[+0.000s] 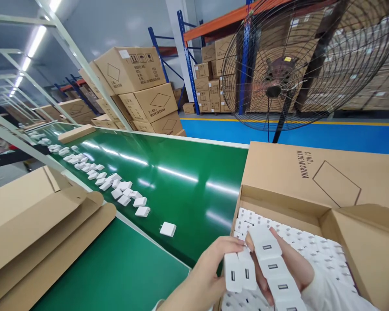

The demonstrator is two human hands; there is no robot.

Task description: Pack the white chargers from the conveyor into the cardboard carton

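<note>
My left hand (210, 268) is closed round two white USB chargers (240, 272) held side by side at the lower middle of the head view. Just to its right, my right hand (291, 259) grips a row of several white chargers (275, 276), their USB ports facing me. Both hands are over an open cardboard box (324, 216) filled with white chargers in rows. One loose charger (167, 229) lies on the green conveyor belt (184, 194), left of the box.
Several more chargers (123, 192) trail along the belt to the far left. Cardboard flaps (35, 229) stand at the left edge. A large black fan (278, 82), stacked cartons (149, 99) and blue racks rise behind the belt.
</note>
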